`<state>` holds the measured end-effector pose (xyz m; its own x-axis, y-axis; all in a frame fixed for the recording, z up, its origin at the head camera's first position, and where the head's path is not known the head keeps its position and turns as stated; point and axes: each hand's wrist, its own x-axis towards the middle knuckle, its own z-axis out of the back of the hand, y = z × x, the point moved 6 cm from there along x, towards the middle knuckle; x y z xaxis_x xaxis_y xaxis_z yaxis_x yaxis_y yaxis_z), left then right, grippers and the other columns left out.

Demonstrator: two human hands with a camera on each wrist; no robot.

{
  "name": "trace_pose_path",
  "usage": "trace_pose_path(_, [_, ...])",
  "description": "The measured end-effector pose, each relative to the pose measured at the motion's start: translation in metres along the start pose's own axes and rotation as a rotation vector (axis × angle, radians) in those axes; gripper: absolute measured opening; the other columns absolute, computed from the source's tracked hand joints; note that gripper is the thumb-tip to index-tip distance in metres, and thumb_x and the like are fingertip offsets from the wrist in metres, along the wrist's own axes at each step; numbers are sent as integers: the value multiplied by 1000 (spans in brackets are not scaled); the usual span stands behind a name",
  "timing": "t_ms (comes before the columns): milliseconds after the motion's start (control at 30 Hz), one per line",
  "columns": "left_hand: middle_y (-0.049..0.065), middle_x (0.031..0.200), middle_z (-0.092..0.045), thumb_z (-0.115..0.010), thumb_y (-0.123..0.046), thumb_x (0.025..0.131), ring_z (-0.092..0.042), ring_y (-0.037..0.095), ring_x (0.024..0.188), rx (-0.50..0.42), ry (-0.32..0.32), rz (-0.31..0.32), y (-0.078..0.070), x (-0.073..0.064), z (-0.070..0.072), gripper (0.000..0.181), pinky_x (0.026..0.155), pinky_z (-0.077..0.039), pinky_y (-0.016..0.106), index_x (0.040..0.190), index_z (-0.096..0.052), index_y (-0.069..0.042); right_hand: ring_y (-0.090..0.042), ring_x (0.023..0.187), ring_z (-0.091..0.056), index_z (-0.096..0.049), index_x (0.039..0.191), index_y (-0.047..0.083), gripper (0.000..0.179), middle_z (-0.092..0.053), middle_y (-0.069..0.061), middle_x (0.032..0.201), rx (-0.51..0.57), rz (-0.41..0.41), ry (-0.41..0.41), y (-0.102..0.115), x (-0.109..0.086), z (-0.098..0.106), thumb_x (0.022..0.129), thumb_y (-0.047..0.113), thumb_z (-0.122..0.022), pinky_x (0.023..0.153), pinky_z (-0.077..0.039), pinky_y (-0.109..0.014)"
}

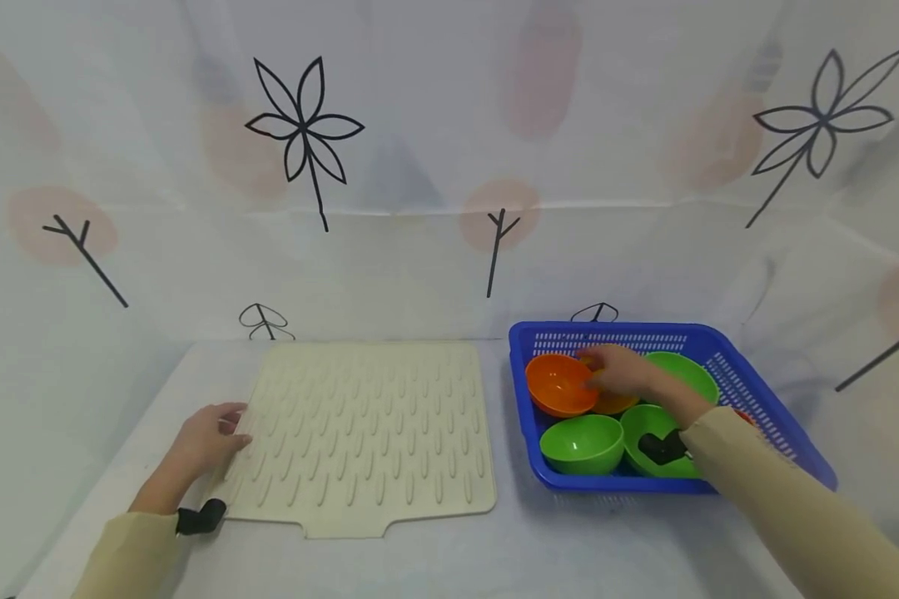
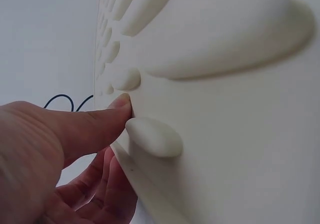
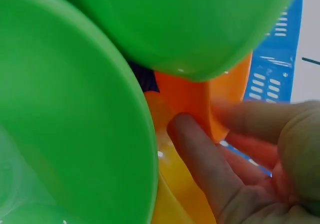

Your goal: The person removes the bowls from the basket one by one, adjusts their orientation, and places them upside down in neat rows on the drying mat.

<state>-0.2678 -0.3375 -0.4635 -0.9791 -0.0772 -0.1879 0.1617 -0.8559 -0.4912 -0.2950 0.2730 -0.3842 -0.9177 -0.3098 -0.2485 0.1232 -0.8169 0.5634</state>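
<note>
A cream dish drying mat (image 1: pixel 367 433) with raised ridges and a front spout lies on the table. My left hand (image 1: pixel 208 437) pinches its left edge; in the left wrist view the thumb (image 2: pixel 95 129) presses the ridged face and the fingers curl behind the edge. To the right, my right hand (image 1: pixel 620 370) reaches into a blue basket (image 1: pixel 520 399). It pinches the rim of an orange bowl (image 1: pixel 558 387), thumb and fingers on either side of the rim (image 3: pixel 209 104). A yellow-orange bowl (image 3: pixel 175 179) lies under that hand, partly hidden.
Around the right hand, the basket holds green bowls, one at front left (image 1: pixel 583 445), one beside it (image 1: pixel 637 424) and one at the back (image 1: pixel 682 374). A patterned white cloth (image 1: pixel 419 166) hangs behind the table. White table surface (image 1: pixel 419 566) runs along the front.
</note>
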Motion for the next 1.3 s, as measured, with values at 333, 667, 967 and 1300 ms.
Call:
trace_pose_path(333, [34,124,-53,-75,-13,87,-54,47,111,8,15,-24,-5,0,6,65,86,-50,57,139,-43,11,-44,106,-63,-54,132,-12,47,-58,-36,123,30,-61,-66,-10,3,-1,86,-4,-60,72,-61,-37])
trace_pose_path(667, [32,121,-55,-79,-14,85,-55,46,110,-55,26,-26,7,1,9,68,85,-51,55,139,-44,9,-43,110,-63,-55,135,-9,47,-60,-31,127,62,-20,-149,-7,-8,11,89,1,-59,78,-60,-39])
trace_pose_path(967, [30,122,-53,-76,-16,87,-55,42,108,-94,46,1,6,4,5,70,84,-51,51,142,-41,7,-36,98,-66,-60,132,-4,42,-65,-27,121,61,-32,-356,-1,-29,35,92,9,-60,66,-57,-30])
trace_pose_path(1300, [31,122,-52,-75,-14,88,-54,42,107,-94,58,-16,4,2,5,69,85,-50,52,142,-39,8,-32,93,-70,-58,133,-6,42,-64,-29,122,127,-53,-416,10,-46,39,95,12,-59,70,-60,-32])
